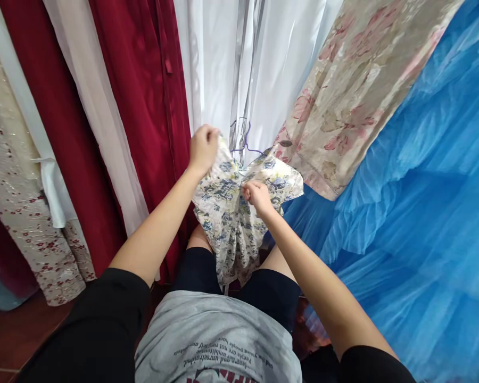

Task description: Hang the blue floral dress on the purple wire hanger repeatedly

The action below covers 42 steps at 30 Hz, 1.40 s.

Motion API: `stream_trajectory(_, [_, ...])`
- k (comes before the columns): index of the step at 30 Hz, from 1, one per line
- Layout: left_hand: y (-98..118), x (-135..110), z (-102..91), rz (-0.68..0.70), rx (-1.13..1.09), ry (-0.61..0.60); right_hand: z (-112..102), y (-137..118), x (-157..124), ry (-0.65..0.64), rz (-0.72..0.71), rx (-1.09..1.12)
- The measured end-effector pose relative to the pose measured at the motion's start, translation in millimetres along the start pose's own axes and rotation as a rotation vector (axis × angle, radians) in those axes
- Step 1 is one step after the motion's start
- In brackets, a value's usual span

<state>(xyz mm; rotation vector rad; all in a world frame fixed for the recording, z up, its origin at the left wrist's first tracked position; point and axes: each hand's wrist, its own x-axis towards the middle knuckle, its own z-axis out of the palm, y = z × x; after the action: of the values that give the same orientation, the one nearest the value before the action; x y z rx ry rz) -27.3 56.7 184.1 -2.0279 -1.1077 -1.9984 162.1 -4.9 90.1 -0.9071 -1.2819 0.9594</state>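
Note:
A white floral garment (231, 213) with blue and yellow flowers hangs in front of me on a purple hanger (248, 139). My left hand (204, 150) is closed on the garment's shoulder at the left and holds it up. At the front of the neckline, my right hand (256, 196) is closed with its fingers pinching the fabric. The garment's right sleeve spreads out past my right hand. Gathered folds run down its middle, and its lower end hangs between my knees.
White curtains (215, 64) hang behind the garment, with dark red curtains (139, 80) to the left. A beige floral cloth (355, 101) and blue tulle (431, 213) fill the right side. Further left hangs a cream cloth with red flowers (24, 213). Reddish floor tiles (35, 335) show at lower left.

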Motion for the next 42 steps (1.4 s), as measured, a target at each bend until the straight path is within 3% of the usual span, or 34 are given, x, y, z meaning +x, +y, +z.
stream_trajectory(2, [-44, 6, -15.7, -0.156, -0.006, 0.097, -5, 10, -8, -0.007, 0.013, 0.002])
stream_trajectory(4, [-87, -7, -30.5, -0.358, -0.036, 0.144, -10, 14, -13, -0.014, 0.026, 0.004])
stream_trajectory(6, [-119, -38, -40.3, -0.590, -0.115, 0.197, -14, 15, -18, -0.029, 0.046, 0.000])
stream_trajectory(10, [-139, -127, -39.9, -0.667, -0.120, 0.102, -26, 26, -24, -0.017, 0.104, -0.030])
stream_trajectory(13, [-127, -186, -26.5, -0.659, -0.123, -0.029, -53, 47, -32, 0.075, 0.145, -0.099])
stream_trajectory(16, [-100, -216, -9.2, -0.600, -0.175, -0.176, -100, 67, -43, 0.199, 0.159, -0.227])
stream_trajectory(20, [-44, -209, 11.3, -0.480, -0.278, -0.333, -160, 81, -61, 0.354, 0.116, -0.439])
stream_trajectory(23, [7, -188, 22.2, -0.311, -0.406, -0.462, -176, 80, -73, 0.391, 0.097, -0.563])
stream_trajectory(27, [68, -171, 33.7, -0.179, -0.491, -0.582, -145, 63, -88, 0.386, -0.083, -0.646])
stream_trajectory(30, [91, -166, 40.3, -0.167, -0.496, -0.641, -102, 45, -98, 0.066, -0.160, -0.462])
stream_trajectory(32, [95, -162, 39.7, -0.189, -0.501, -0.667, -77, 34, -103, -0.213, -0.051, -0.260])
stream_trajectory(34, [92, -158, 31.3, -0.229, -0.506, -0.693, -60, 24, -106, -0.388, 0.111, -0.068])
stream_trajectory(37, [82, -161, 3.1, -0.315, -0.565, -0.863, -51, 4, -106, -0.351, 0.235, 0.124])
stream_trajectory(40, [73, -181, -31.5, -0.374, -0.593, -1.141, -57, -23, -102, -0.191, 0.216, 0.178])
stream_trajectory(42, [65, -200, -49.0, -0.354, -0.516, -1.243, -67, -42, -98, -0.148, 0.199, 0.136])
